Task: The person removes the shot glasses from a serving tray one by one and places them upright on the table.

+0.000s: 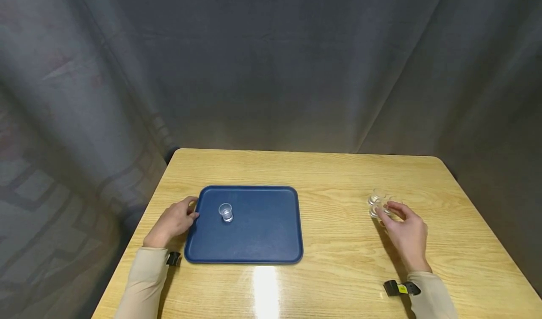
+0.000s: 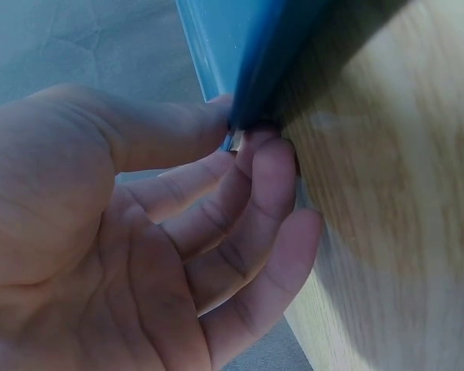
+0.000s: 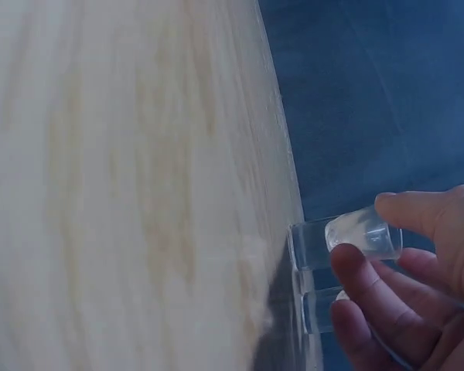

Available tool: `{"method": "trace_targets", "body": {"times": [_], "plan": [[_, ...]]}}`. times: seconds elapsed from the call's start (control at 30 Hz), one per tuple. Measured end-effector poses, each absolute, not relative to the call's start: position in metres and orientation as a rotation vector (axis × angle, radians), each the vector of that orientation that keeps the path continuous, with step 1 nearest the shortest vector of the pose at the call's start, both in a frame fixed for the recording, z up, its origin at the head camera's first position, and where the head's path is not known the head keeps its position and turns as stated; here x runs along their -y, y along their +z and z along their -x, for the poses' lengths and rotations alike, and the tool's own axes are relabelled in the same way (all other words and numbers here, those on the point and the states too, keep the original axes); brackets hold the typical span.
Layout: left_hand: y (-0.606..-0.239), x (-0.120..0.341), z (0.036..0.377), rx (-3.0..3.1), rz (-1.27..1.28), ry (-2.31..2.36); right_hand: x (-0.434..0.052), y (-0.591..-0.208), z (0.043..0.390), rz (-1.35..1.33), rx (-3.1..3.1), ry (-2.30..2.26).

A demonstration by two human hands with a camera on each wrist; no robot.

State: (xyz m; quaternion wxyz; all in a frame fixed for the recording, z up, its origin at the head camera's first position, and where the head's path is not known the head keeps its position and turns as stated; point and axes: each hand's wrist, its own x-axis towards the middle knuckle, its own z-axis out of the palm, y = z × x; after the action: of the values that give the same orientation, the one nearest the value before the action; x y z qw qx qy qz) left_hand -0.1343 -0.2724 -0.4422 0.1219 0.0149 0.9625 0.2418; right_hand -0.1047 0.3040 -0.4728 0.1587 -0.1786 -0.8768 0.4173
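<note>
My left hand (image 1: 173, 220) grips the left rim of a dark blue tray (image 1: 263, 227), thumb over the edge and fingertips curled beneath, as the left wrist view shows. One small clear shot glass (image 1: 227, 213) stands on the tray's left half. Far to the right, my right hand (image 1: 406, 232) is at a small cluster of similar glasses (image 1: 376, 197). In the right wrist view its thumb and fingers pinch one shot glass (image 3: 367, 234) with the mouth upward. Other glasses stand right by it, partly covered by the fingers.
The wooden table (image 1: 334, 234) carries the tray on its left and the glass cluster on its right. Bare tabletop lies between them. A grey curtain (image 1: 271, 74) hangs behind the table and at its sides.
</note>
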Motion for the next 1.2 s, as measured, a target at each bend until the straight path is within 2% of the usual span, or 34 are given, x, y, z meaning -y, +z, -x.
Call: {"method": "trace_targets", "body": {"times": [0.37, 0.67, 0.8, 1.07, 1.2], "plan": [[-0.442, 0.272, 0.136, -2.805, -0.033, 0.710, -0.307, -0.464, 0.097, 0.508, 2.667, 0.935], [-0.443, 0.273, 0.135, -2.790, -0.016, 0.723, -0.289, -0.445, 0.093, 0.439, 2.623, 0.864], [-0.443, 0.273, 0.134, -2.792, -0.014, 0.718, -0.271, -0.446, 0.098, 0.291, 2.634, 0.995], [-0.442, 0.272, 0.134, -2.787, -0.013, 0.724, -0.232, -0.447, 0.109, 0.108, 2.702, 1.610], [-0.441, 0.271, 0.134, -2.788, -0.017, 0.725, -0.211, -0.446, 0.115, 0.022, 2.702, 1.640]]}}
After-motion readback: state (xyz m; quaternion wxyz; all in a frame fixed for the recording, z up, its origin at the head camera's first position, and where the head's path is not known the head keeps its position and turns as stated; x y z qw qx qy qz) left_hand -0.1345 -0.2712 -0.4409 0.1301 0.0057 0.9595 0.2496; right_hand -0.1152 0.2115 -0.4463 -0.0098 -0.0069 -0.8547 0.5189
